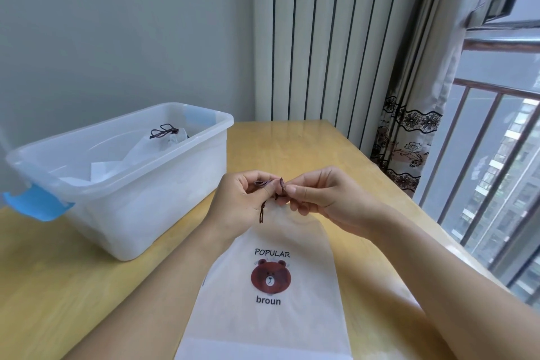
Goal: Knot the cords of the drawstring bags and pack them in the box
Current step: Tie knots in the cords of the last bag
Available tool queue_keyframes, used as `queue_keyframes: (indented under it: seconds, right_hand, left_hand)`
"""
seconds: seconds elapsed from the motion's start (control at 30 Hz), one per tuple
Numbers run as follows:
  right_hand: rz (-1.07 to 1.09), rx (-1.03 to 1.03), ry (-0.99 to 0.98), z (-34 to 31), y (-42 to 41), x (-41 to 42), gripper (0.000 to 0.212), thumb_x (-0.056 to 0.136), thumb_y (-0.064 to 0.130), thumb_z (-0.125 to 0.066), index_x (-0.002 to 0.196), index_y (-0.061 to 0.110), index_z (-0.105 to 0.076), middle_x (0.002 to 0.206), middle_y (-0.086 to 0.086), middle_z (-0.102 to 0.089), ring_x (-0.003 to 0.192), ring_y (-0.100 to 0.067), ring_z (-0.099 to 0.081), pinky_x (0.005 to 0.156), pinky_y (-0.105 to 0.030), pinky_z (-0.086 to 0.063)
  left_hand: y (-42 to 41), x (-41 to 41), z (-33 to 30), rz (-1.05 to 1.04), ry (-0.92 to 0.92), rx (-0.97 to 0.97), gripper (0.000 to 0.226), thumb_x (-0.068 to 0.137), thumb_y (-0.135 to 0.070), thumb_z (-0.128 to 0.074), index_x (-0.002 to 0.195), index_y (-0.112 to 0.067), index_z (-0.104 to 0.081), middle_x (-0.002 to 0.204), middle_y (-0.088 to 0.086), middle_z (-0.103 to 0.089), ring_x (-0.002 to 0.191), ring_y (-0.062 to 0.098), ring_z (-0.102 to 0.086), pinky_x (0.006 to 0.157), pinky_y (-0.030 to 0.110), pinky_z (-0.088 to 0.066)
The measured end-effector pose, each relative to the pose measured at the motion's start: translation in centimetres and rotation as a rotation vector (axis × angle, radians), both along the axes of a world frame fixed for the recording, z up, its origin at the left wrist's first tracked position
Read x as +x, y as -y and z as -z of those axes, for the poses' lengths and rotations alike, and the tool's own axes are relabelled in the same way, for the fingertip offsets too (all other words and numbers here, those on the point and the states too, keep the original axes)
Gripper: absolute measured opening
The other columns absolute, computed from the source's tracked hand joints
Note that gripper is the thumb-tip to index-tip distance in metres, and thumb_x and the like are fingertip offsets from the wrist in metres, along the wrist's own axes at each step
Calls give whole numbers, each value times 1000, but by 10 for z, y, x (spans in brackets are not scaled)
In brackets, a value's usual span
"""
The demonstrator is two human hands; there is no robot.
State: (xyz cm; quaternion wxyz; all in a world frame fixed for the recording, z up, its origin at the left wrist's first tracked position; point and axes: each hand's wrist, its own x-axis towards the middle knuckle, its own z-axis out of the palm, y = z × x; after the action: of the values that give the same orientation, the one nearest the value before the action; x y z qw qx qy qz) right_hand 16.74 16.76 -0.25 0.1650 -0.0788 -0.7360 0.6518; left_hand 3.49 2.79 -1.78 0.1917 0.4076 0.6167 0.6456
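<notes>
Two hands met at the gathered neck of the bag in front of me. My left hand (245, 199) had its fingers curled round a loop of the dark cord (262, 213), with a short tail of it hanging down below the thumb. My right hand (318, 196) pinched the other part of the cord between thumb and forefinger, the two hands almost touching at the fingertips. I judged the knot to be half made: the cord was looped but I could not tell whether it had been pulled tight, since my fingers hid the crossing.

Below the hands lay the drawstring bag (271, 280), a pale translucent one printed with a brown bear's face, flat on the wooden table (73, 286) with its mouth drawn in toward my grip.

To the left stood the box (152, 190), a clear plastic tub with blue latches, open and near the bag. Inside it I could see at least one packed bag (163, 142), its cord bunched at the top as if already knotted; how many more lay under it I could not make out.

So some of the work looked done. What remained, as I reckoned it, was to finish this knot and then put the bag in the box.
</notes>
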Motion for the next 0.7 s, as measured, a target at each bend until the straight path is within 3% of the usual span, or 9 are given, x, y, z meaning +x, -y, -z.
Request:
queue_keyframes:
  seconds: [0.13,0.3,0.4,0.5,0.6,0.7]
  right_hand:
    - [111,14,-25,5,7,-4,5,81,3,-79,85,2,-77,74,-12,-72,59,-14,-61,56,-22,-48]
    - [218,-13,-61,4,15,-7,24,78,0,-83,90,1,-62,66,-15,-69,53,-20,-62,50,-25,-46]
    - [208,24,-34,4,15,-7,29,79,5,-84,102,1,-67,69,-17,-71,58,-26,-62,51,-28,-46]
    - [197,70,4,1,15,-5,15,80,9,-84,88,1,-73,70,-15,-72,53,-20,-57,47,-25,-41]
    - [232,132,52,-1,12,-2,17,79,16,-86,75,4,-74,61,-11,-65,45,-13,-45,44,-21,-33]
    - [234,162,24,0,10,-2,17,78,17,-86,70,9,-74,59,-9,-64,50,-15,-45,48,-22,-33]
  left_hand:
    - [1,2,-1,7,38,-5,10,92,-13,-69,88,-16,-77,83,5,-78,78,13,-73,78,25,-58]
    - [1,2,-1,10,31,-10,11,92,-9,-68,91,-12,-78,80,4,-77,75,11,-70,76,21,-56]
    - [1,1,-1,28,20,-2,11,92,-8,-67,92,-11,-78,80,5,-77,74,12,-71,76,22,-57]
    - [3,1,-1,64,31,5,11,92,-8,-67,92,-11,-77,81,6,-77,76,13,-72,75,21,-57]
    - [3,1,-2,87,49,8,11,91,-11,-68,96,-9,-77,90,11,-78,83,17,-73,79,24,-58]
    - [3,3,-4,80,75,14,11,88,-14,-70,94,-10,-78,90,12,-78,83,19,-74,78,25,-58]
